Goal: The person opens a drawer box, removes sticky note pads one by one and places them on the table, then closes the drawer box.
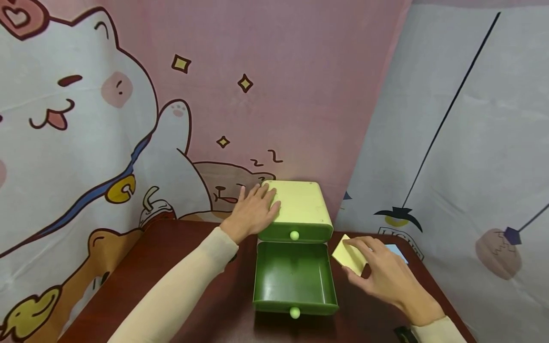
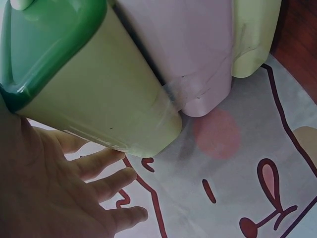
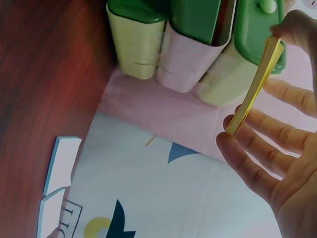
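A small drawer cabinet [image 1: 300, 202] with a pale yellow top and green drawer fronts stands on the table. Its green drawer [image 1: 296, 274], below the top one, is pulled out and has nothing in it. My left hand [image 1: 253, 212] rests on the left of the cabinet's top, fingers straight and spread; the left wrist view shows it along the pale casing [image 2: 109, 99]. To the right of the pulled-out drawer, my right hand [image 1: 386, 274] pinches a yellow sticky-note pad [image 1: 349, 257] between thumb and fingers. The pad appears edge-on in the right wrist view.
Beyond my right hand, a blue pad [image 1: 398, 252] lies on the dark red-brown table [image 1: 201, 281]; the right wrist view shows two such blue-edged pads [image 3: 62, 166]. A cartoon-printed cloth [image 1: 317, 85] hangs close behind the cabinet.
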`<move>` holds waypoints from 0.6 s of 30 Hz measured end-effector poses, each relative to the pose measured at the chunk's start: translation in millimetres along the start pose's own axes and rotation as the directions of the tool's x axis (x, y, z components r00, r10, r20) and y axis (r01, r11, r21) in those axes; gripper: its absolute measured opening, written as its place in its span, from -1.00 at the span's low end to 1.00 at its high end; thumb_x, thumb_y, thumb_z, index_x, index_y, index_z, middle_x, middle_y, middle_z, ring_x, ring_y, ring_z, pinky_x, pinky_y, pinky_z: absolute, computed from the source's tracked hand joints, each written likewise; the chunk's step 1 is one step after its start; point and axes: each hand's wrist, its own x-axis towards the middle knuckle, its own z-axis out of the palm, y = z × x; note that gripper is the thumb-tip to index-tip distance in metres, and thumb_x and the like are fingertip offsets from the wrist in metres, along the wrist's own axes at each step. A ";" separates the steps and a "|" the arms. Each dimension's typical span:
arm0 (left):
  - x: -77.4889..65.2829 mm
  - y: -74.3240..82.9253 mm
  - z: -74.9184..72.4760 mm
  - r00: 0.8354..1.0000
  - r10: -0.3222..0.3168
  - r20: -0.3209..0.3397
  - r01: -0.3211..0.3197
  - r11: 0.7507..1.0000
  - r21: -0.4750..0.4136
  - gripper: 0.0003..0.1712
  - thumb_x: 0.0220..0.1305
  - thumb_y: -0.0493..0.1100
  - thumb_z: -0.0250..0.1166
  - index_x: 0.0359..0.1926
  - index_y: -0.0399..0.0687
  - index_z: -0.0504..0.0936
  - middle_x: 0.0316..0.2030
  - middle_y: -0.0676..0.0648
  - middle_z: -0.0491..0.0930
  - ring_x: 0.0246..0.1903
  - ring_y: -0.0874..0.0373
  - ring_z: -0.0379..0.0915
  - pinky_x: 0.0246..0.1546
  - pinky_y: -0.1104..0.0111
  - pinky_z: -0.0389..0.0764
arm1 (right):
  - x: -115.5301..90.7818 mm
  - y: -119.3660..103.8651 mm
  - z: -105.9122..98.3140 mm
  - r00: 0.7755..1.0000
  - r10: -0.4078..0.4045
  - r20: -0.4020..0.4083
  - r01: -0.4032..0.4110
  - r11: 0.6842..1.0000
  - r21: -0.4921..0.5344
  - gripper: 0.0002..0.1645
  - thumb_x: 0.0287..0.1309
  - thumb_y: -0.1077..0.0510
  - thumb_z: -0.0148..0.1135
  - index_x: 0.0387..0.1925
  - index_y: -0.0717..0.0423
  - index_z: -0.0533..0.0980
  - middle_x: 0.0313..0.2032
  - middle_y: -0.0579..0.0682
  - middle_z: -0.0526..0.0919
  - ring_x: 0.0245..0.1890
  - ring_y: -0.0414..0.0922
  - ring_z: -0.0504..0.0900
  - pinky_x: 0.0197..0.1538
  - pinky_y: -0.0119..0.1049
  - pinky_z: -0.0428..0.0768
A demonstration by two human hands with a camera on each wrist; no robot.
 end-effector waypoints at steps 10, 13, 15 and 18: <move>0.6 -0.3 0.0 1.000 0.009 -0.012 -0.009 1.000 0.029 -0.12 0.87 0.38 -0.31 0.89 0.07 0.26 0.90 -0.19 0.13 0.90 -0.29 0.00 0.87 -0.43 -0.07 | -8.5 13.5 4.0 0.993 0.118 0.011 -0.118 0.993 -0.001 -0.28 0.04 -0.06 0.79 0.26 -0.05 0.76 0.10 0.02 0.86 -0.12 0.01 0.81 -0.35 -0.07 0.70; 1.1 -0.5 0.4 1.000 0.008 -0.015 -0.008 1.000 0.029 -0.13 0.88 0.38 -0.31 0.89 0.08 0.26 0.89 -0.18 0.13 0.89 -0.30 0.00 0.87 -0.43 -0.08 | -11.6 17.7 6.0 0.988 0.151 0.024 -0.152 0.988 0.005 -0.31 0.08 -0.06 0.79 0.25 -0.03 0.77 0.13 0.04 0.85 -0.18 0.00 0.80 -0.36 -0.08 0.68; 1.0 -0.3 0.4 1.000 0.007 -0.012 -0.007 1.000 0.026 -0.14 0.88 0.37 -0.30 0.89 0.09 0.25 0.90 -0.18 0.12 0.90 -0.30 0.00 0.88 -0.43 -0.10 | -13.9 20.7 7.6 0.984 0.175 0.033 -0.176 0.984 0.005 -0.35 0.10 -0.05 0.78 0.22 -0.02 0.78 0.13 0.06 0.84 -0.24 -0.04 0.78 -0.38 -0.14 0.64; 0.8 0.0 0.7 1.000 0.007 -0.007 -0.006 1.000 0.015 -0.14 0.88 0.37 -0.29 0.89 0.09 0.24 0.90 -0.18 0.11 0.90 -0.30 -0.01 0.88 -0.43 -0.13 | -17.3 25.4 10.3 0.977 0.209 0.035 -0.210 0.978 0.004 -0.41 0.11 -0.05 0.78 0.15 -0.01 0.80 0.11 0.09 0.82 -0.33 -0.08 0.73 -0.44 -0.21 0.57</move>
